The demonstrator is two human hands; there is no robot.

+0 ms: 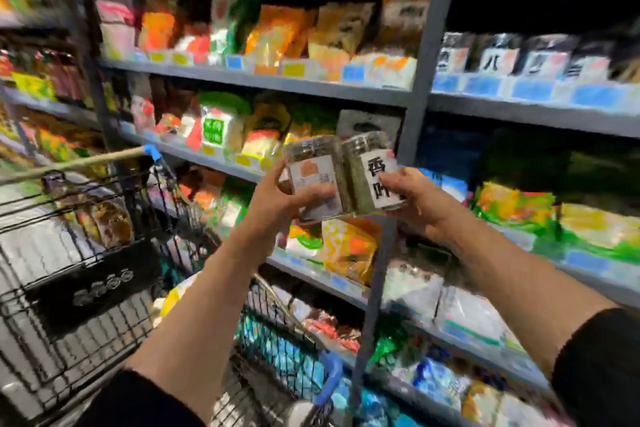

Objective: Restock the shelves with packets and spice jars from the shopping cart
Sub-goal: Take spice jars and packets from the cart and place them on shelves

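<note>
Two clear spice jars are raised side by side in front of the grey shelves (pixel 263 81). My left hand (pixel 277 199) grips the left jar (pixel 313 180), which has a white and orange label. My right hand (pixel 407 194) grips the right jar (pixel 370 173), which holds green flakes and has a white label with black characters. The two jars touch each other. The black wire shopping cart (pixel 104 253) stands at the lower left with packets in it. The whole view is motion-blurred.
Colourful packets fill the shelves on the left and centre. A row of dark jars with white labels (pixel 519 57) lines the upper right shelf. A grey upright post (pixel 420 80) divides the two shelf bays. The cart's blue-tipped handle (pixel 149 151) sits close to the shelf edge.
</note>
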